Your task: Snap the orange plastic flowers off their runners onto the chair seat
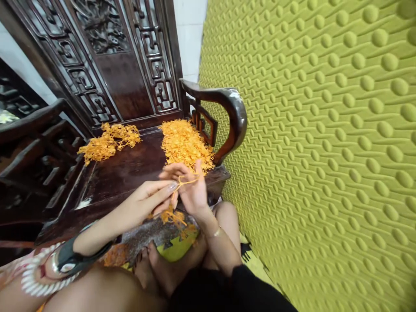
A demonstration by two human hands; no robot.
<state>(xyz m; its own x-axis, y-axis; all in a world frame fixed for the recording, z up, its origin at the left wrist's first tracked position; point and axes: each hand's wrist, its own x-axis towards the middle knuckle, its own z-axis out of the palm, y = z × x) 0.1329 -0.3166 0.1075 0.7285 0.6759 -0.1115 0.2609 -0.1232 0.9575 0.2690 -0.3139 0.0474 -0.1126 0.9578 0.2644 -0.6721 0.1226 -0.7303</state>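
My left hand (152,197) and my right hand (191,186) meet just above the front edge of a dark carved wooden chair seat (130,169). Both pinch a thin orange thread (185,181) strung between their fingertips. A small orange tassel bunch (170,216) hangs from the thread below my left fingers. A large heap of orange tassels (185,143) lies on the seat right behind my hands. A smaller heap of orange tassels (108,141) lies at the seat's back left.
The chair's curved armrest (227,112) rises right of the large heap. A yellow-green padded mat with raised bumps (325,151) fills the right side. My bare legs and feet (156,264) are folded below, over a patterned cloth. Another dark chair (29,147) stands left.
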